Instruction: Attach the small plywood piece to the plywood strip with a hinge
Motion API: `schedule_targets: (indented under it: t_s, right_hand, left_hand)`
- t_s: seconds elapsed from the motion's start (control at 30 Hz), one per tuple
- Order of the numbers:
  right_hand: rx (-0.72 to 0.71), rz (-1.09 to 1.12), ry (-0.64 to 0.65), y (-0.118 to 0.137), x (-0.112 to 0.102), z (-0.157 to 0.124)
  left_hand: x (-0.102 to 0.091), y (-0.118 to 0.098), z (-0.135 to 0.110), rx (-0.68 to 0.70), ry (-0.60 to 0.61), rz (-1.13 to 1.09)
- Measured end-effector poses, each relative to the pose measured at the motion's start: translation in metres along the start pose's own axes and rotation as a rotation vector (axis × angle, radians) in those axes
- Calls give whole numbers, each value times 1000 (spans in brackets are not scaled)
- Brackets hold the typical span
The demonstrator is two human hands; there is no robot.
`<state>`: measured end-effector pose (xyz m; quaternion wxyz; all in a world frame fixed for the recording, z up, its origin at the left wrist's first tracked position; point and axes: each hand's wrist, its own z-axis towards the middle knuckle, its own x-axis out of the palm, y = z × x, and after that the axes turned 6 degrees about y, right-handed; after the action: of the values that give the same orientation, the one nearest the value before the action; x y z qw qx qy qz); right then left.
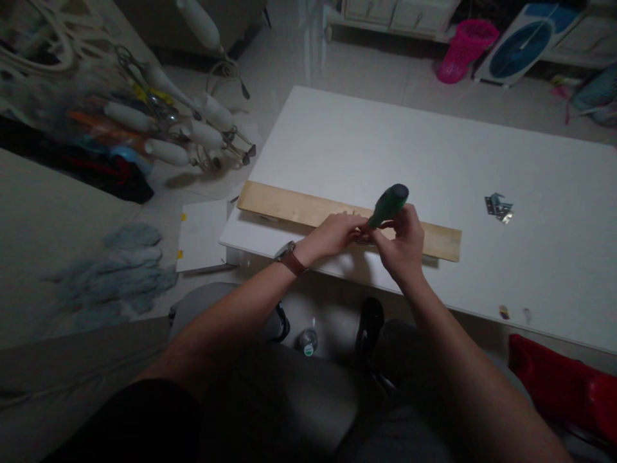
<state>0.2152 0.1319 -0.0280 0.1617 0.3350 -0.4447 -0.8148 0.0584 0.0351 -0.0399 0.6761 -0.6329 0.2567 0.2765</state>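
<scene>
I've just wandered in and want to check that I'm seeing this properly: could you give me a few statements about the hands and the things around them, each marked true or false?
1. The left hand and right hand come together near the lower end of a green-handled tool. True.
2. The wrist of the left hand is bare. False: it wears a watch.
3. The wooden board lies on a white tabletop. True.
4. Apart from the board, the tabletop has nothing lying on it. False: small metal pieces lie beyond the board's right end.
5. A pink container is past the tabletop's far edge. True.
</scene>
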Motion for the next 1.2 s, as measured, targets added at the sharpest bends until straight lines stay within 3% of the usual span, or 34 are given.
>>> schedule_targets:
  t_s: [0.37,0.57,0.83,1.07,1.2]
  right_hand:
    - [-18,-148,-37,0,-4,-2]
    - [-62,-53,49,-3,-2,-1]
    - [-8,-70,-78,-8,2,-3]
    - [23,4,30,-4,0,-4]
    - [-11,58,10,-4,1,-1]
  left_hand:
    - [-10,-3,-2,14,59,11]
    - [-10,-4,-1,-28,59,63]
    - [-10,-4,-1,18,49,-12]
    - [-5,2,1,6,17,-31]
    - [-3,3,1,13,-10,-64]
